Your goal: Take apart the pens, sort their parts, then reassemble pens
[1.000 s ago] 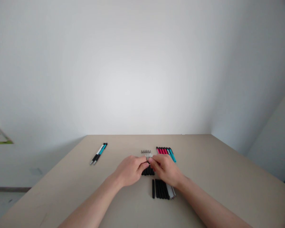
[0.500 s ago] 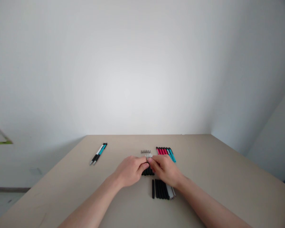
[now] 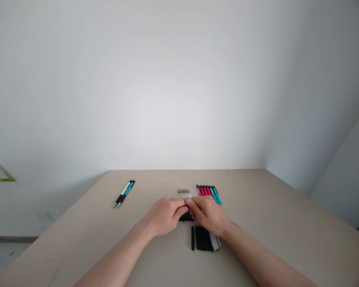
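Observation:
My left hand [image 3: 166, 215] and my right hand [image 3: 209, 214] meet fingertip to fingertip at the middle of the table. Both are closed in a pinch; whatever sits between the fingers is too small and hidden to name. Just beyond the fingertips lie several small clear-white plastic pieces [image 3: 187, 196]. Behind those is a row of small metal cone-shaped pen tips [image 3: 183, 191]. Under and between my hands, a row of short black pen parts [image 3: 186, 217] is partly covered.
Red and teal pen barrels with black ends [image 3: 217, 196] lie behind my right hand. Nearer me are black tubes [image 3: 202, 239] and white refills [image 3: 214, 242], partly under my right wrist. Two assembled pens [image 3: 124, 194] lie at left on the beige table [image 3: 155, 259]. A wall borders the back.
Hardly anything differs. The fingertips of my right hand have shifted very slightly, and both hands stay together in the same place.

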A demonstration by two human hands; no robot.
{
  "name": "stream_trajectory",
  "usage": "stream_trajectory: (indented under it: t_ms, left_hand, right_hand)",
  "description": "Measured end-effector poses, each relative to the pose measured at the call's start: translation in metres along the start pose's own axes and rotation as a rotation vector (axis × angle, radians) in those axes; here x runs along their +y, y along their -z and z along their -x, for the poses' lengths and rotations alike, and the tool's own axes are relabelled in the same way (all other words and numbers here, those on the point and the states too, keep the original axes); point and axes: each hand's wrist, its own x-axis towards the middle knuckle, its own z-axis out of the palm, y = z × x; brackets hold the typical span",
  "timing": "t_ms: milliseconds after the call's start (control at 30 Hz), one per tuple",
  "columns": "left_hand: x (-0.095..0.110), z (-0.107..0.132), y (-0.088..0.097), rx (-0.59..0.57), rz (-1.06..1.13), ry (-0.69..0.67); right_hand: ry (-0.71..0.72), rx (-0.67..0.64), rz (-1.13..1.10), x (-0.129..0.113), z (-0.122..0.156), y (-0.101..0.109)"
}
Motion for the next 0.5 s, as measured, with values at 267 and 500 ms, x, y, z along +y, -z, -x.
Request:
stream_trajectory:
  t_ms: [267, 500]
  left_hand:
    - [-0.0014, 0.0000, -0.0013, 0.011, -0.006, -0.003]
    - [-0.0001, 0.0003, -0.0002, 0.003, -0.019, 0.015]
  right_hand:
    - [-0.006, 0.006, 0.026, -0.0026, -0.0003, 0.0019]
    - [0.031, -0.011, 0.026, 0.0011, 0.0005, 0.0009]
